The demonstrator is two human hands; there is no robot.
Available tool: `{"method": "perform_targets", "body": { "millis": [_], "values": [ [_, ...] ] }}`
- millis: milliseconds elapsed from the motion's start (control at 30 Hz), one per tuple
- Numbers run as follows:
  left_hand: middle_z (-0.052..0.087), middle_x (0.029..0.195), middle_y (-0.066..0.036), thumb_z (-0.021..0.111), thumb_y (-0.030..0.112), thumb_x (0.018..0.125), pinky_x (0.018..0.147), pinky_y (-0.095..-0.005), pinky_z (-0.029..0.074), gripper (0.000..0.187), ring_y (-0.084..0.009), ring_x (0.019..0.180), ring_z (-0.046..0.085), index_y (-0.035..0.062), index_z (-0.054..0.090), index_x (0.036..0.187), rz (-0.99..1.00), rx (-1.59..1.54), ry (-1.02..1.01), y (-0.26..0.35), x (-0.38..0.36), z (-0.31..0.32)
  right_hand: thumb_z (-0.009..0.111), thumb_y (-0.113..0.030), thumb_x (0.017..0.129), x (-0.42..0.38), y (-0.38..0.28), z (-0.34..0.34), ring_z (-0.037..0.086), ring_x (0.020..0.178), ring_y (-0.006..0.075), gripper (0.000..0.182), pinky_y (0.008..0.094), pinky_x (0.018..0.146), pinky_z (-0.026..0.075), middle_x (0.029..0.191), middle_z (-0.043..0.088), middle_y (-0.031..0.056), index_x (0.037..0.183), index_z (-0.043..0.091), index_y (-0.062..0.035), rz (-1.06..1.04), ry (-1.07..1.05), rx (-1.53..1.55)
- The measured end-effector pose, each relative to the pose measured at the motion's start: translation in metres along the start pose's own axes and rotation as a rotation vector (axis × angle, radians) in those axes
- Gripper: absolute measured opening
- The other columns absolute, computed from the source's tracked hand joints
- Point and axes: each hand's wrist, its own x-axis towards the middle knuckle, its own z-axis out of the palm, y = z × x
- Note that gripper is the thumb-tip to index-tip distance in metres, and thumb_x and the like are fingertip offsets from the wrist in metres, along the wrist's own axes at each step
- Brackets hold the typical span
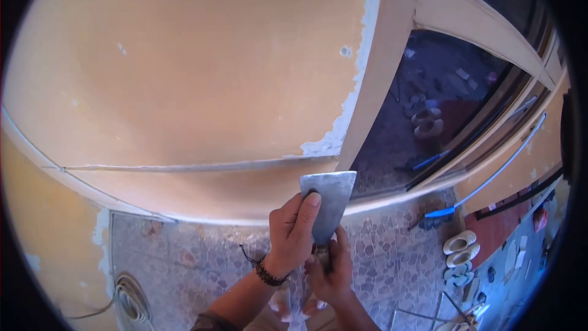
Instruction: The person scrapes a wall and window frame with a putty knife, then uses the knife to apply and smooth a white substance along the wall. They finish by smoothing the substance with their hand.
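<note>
A wide metal scraper (332, 202) is held upright in front of the wall, its flat edge at the top. My left hand (293, 230), with a dark braided bracelet at the wrist, grips the blade's left side, thumb on its face. Lower down, my right hand (334, 266) is closed around the scraper's handle, most of which the fingers hide. Behind the tool stands the orange wall (214, 73), with a ragged white patch (327, 145) along its right edge and a ledge (202, 167) near its bottom.
Dark glass (422, 98) in a frame is at the right. A blue-headed broom (440, 213) leans there, near pale shoes (460, 249) on the patterned tile floor (386, 251). A coiled hose (131, 300) lies at lower left. Metal rods (429, 317) lie at lower right.
</note>
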Motion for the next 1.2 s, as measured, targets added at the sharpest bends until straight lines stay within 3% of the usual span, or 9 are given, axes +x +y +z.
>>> {"method": "perform_targets", "body": {
  "millis": [133,233,333,433,600,633,733,933,1200],
  "values": [
    [0.051,0.069,0.004,0.056,0.015,0.096,0.056,-0.0207,0.035,0.022,-0.0029,0.064,0.04,-0.0005,0.057,0.081,0.261,0.121,-0.059,-0.022,0.015,-0.003,0.06,-0.004,0.088,0.015,0.021,-0.005,0.063,0.074,0.017,0.063,0.0276,0.065,0.051,0.087,0.064,0.0169,0.139,0.027,0.0133,-0.247,0.072,-0.157],
    [0.058,0.08,-0.004,0.058,0.011,0.093,0.065,-0.0242,0.044,0.013,-0.0087,0.069,0.05,-0.0005,0.059,0.088,0.775,0.286,0.201,-0.042,0.037,0.0,0.058,0.0,0.086,0.046,0.032,-0.001,0.061,0.07,0.017,0.052,0.0272,0.062,0.049,0.081,0.062,0.0164,0.133,0.042,0.0122,-0.511,0.182,-0.25],
    [0.062,0.102,-0.014,0.06,0.005,0.086,0.082,-0.0326,0.048,0.016,-0.0224,0.089,0.061,-0.0005,0.061,0.101,1.438,0.694,0.344,-0.052,0.062,-0.026,0.058,0.003,0.085,0.067,0.035,0.0,0.057,0.063,0.0177,0.048,0.0299,0.058,0.047,0.074,0.058,0.0147,0.131,0.047,0.0092,-0.762,0.232,-0.386],
    [0.054,0.128,-0.018,0.059,-0.003,0.075,0.099,-0.0445,0.042,0.037,-0.0349,0.12,0.051,-0.0004,0.061,0.112,1.714,0.952,0.163,-0.047,0.079,-0.043,0.057,0.005,0.085,0.07,0.044,0.009,0.054,0.057,0.0205,0.044,0.0318,0.056,0.046,0.067,0.055,0.0146,0.128,0.052,0.0062,-0.801,0.272,-0.318],
    [0.057,0.125,-0.017,0.061,-0.002,0.074,0.106,-0.0487,0.037,0.043,-0.0333,0.124,0.05,-0.0001,0.06,0.116,1.844,0.991,0.023,-0.06,0.084,-0.043,0.055,0.004,0.087,0.082,0.048,0.025,0.064,0.065,0.0342,0.04,0.0369,0.06,0.05,0.081,0.063,0.0258,0.127,0.052,0.0051,-0.981,0.373,-0.282],
    [0.057,0.125,-0.017,0.061,-0.003,0.074,0.107,-0.0493,0.036,0.042,-0.0331,0.125,0.049,-0.0004,0.06,0.116,1.864,0.967,0.055,-0.057,0.087,-0.041,0.053,0.0,0.09,0.072,0.044,0.027,0.067,0.071,0.0328,0.039,0.0377,0.063,0.051,0.092,0.065,0.0267,0.128,0.051,0.0052,-0.795,0.334,-0.301],
    [0.056,0.126,-0.017,0.059,-0.004,0.074,0.107,-0.0487,0.037,0.042,-0.0326,0.125,0.05,-0.0022,0.059,0.117,1.882,0.994,0.061,-0.059,0.094,-0.04,0.053,-0.005,0.092,0.079,0.062,0.021,0.064,0.062,0.0214,0.044,0.032,0.056,0.051,0.093,0.066,0.0177,0.134,0.046,0.0028,-0.855,0.291,-0.247],
    [0.052,0.127,-0.022,0.054,0.008,0.08,0.11,-0.0495,0.034,0.043,-0.0358,0.126,0.045,-0.0073,0.053,0.12,1.805,1.138,0.165,-0.059,0.076,-0.023,0.052,-0.008,0.095,0.05,0.043,0.009,0.045,0.051,0.0026,0.053,0.0177,0.039,0.035,0.078,0.055,0.0016,0.144,0.033,-0.0034,-0.496,-0.029,0.469],
    [0.045,0.135,-0.021,0.054,0.009,0.08,0.113,-0.0488,0.028,0.052,-0.0343,0.131,0.039,-0.0044,0.046,0.129,1.769,1.174,0.047,-0.05,0.078,-0.012,0.05,-0.013,0.096,0.045,0.027,0.011,0.041,0.047,0.0028,0.05,0.0208,0.038,0.034,0.075,0.054,0.0007,0.143,0.036,-0.0045,-0.449,0.15,0.272]
  ]
}}
